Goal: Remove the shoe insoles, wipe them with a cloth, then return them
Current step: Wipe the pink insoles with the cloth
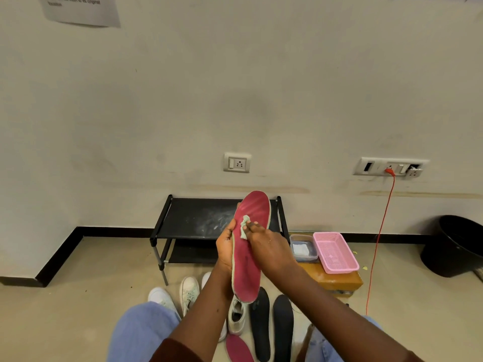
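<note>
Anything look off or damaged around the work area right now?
Yes: the right wall socket panel looks broken, one module hanging askew at its right end. The black shoe rack top shelf carries white dusty smears.

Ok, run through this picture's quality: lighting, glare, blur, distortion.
Head view: soft, even light with no glare; wide-angle warp towards the edges; the print on the paper notice is blurred and mostly unreadable; the red insole and cloth are reasonably sharp.
</note>
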